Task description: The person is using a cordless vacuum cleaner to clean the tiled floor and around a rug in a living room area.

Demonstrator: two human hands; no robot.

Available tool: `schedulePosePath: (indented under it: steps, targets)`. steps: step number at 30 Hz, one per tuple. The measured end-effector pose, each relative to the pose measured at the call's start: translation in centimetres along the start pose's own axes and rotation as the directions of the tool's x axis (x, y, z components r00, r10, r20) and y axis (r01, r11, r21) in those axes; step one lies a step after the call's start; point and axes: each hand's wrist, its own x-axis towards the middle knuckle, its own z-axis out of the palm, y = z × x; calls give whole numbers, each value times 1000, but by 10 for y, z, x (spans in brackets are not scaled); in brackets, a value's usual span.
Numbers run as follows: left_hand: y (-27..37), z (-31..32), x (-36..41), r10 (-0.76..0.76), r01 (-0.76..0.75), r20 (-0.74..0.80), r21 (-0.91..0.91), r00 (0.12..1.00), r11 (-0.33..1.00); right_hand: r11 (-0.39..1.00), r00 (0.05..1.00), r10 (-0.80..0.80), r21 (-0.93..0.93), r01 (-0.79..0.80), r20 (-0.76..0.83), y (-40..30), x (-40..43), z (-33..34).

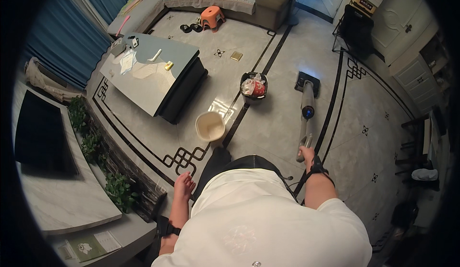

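Note:
My right hand (307, 153) is closed around the handle of a grey cordless stick vacuum (308, 98). Its dark floor head (313, 83) rests flat on the tiles ahead of me, with a bluish glow at its front edge. A round blue display is lit on the body. Beside my left hip hangs my left hand (184, 185), holding nothing, its fingers loosely bent and slightly apart. The nearest things to it are the dark wooden trim (122, 159) and green leafy plants (120, 192) along the TV stand.
A cream bucket (210, 126) stands by my foot, with a filled waste bin (254, 86) farther ahead. Left lies a coffee table (151, 105); beyond it are an orange stool (212, 18), slippers (190, 28) and a sofa (222, 1). A black folding chair (355, 29) stands at right.

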Motion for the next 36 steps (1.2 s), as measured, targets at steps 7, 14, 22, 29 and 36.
schedulePosePath:
  steps: [7, 14, 22, 29, 36]
  targets:
    - [20, 12, 28, -62, 33, 195, 148, 979, 988, 961, 1000, -3, 277, -2, 20, 95, -68, -9]
    - [29, 52, 40, -96, 7, 361, 239, 928, 971, 994, 993, 20, 109, -7, -120, 200, -179, 5]
    - [-42, 2, 4, -283, 125, 428, 361, 858, 924, 893, 985, -61, -450, -19, -163, 575, -238, 23]
    - [-116, -130, -21, -354, 219, 356, 368, 865, 904, 958, 996, 74, -274, -84, -46, 555, -441, -28]
    - [-158, -178, -50, -379, 265, 310, 352, 872, 897, 965, 1000, 0, -262, 0, 0, 570, -570, -116]
